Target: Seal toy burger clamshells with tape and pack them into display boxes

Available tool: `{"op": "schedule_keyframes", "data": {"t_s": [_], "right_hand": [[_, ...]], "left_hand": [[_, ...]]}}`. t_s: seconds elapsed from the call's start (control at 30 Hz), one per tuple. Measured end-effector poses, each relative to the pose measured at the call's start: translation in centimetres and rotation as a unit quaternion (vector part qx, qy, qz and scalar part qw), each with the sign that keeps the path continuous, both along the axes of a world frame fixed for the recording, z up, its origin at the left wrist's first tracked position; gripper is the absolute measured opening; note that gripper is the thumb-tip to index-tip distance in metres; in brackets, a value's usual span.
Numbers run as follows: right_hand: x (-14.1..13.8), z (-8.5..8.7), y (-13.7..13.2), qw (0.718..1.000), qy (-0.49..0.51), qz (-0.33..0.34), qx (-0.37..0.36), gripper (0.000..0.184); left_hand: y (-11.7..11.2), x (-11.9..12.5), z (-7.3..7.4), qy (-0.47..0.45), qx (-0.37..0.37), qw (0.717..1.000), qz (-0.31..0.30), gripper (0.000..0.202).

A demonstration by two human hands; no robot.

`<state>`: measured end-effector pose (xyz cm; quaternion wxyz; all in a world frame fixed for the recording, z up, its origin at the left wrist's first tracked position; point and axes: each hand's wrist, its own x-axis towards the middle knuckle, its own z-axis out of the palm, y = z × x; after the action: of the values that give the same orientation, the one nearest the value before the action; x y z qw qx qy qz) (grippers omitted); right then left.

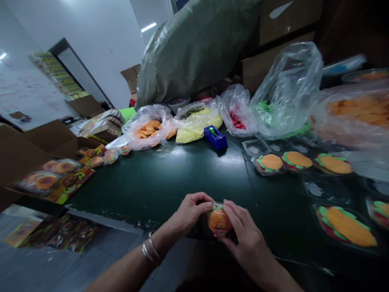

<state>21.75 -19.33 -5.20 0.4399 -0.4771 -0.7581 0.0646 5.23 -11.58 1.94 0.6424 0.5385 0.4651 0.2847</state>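
Note:
Between my two hands, close to the near edge of the dark green table, is a small clear plastic pack with a toy burger [219,221] inside. My left hand [196,209] pinches its upper left side with thumb and fingers. Along the right side, my right hand [243,225] wraps its fingers round the pack. Printed marks show on the front of the lid. To the right, open clear trays hold layered burger pieces with orange tops, among them one burger tray [269,163] and a nearer, larger one [346,227].
A blue tape dispenser [215,137] stands mid-table. Behind it lie plastic bags of orange pieces [148,129], yellow pieces [199,125], red pieces [237,121] and green pieces [264,107]. On the left, a cardboard box [45,142] holds packed burgers [45,180]. Several packs sit beside it.

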Motion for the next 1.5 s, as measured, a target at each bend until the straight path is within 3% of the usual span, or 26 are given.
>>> {"op": "schedule_keyframes", "data": {"t_s": [0.13, 0.2, 0.27, 0.37, 0.53, 0.67, 0.83, 1.07, 1.17, 1.3, 1.37, 1.43, 1.5], "right_hand": [[1.5, 2.0, -1.5, 0.993, 0.04, 0.041, -0.099, 0.075], [2.1, 2.7, -3.2, 0.984, 0.096, 0.012, -0.152, 0.062], [2.1, 2.9, -5.4, 0.966, 0.165, -0.017, -0.2, 0.036], [0.7, 2.4, -8.5, 0.927, 0.254, -0.009, -0.276, 0.007], [-1.9, 0.5, -11.9, 0.861, 0.33, -0.018, -0.387, 0.009], [-2.7, -0.3, -13.0, 0.861, 0.337, -0.006, -0.381, 0.009], [-3.3, -0.7, -13.3, 0.869, 0.345, 0.035, -0.353, 0.014], [-3.2, -1.0, -13.5, 0.828, 0.336, 0.066, -0.443, 0.016], [-3.3, -0.8, -12.9, 0.82, 0.319, 0.066, -0.47, 0.019], [-3.7, -0.5, -11.8, 0.815, 0.289, 0.088, -0.494, 0.022], [-4.0, -0.3, -11.3, 0.811, 0.28, 0.092, -0.505, 0.023], [-4.3, -0.3, -11.0, 0.806, 0.284, 0.083, -0.514, 0.021], [-4.6, -0.4, -11.1, 0.805, 0.288, 0.069, -0.514, 0.018]], "left_hand": [[-1.6, -0.6, -0.8, -0.061, -0.039, 0.996, 0.046, 0.024], [-3.3, -1.2, -0.9, -0.071, -0.032, 0.996, 0.045, 0.022], [-5.5, -2.0, -1.0, -0.059, -0.012, 0.998, 0.035, 0.02], [-8.8, -3.2, -2.0, -0.028, -0.022, 0.999, 0.014, 0.019], [-14.0, -5.1, -5.6, 0.004, -0.104, 0.994, 0.026, 0.024], [-16.2, -6.1, -7.3, -0.002, -0.133, 0.99, 0.051, 0.028], [-17.3, -6.7, -7.9, -0.007, -0.13, 0.989, 0.075, 0.034], [-18.8, -8.0, -9.2, -0.054, -0.184, 0.978, 0.077, 0.038], [-17.1, -8.2, -7.6, -0.034, -0.202, 0.979, 0.01, 0.031], [-13.7, -7.3, -4.5, 0.102, -0.056, 0.982, -0.151, 0.013], [-12.8, -6.7, -3.9, 0.125, -0.018, 0.972, -0.199, 0.012], [-12.7, -6.4, -4.1, 0.111, -0.023, 0.972, -0.207, 0.012], [-13.2, -6.6, -4.7, 0.09, -0.032, 0.98, -0.176, 0.012]]}}
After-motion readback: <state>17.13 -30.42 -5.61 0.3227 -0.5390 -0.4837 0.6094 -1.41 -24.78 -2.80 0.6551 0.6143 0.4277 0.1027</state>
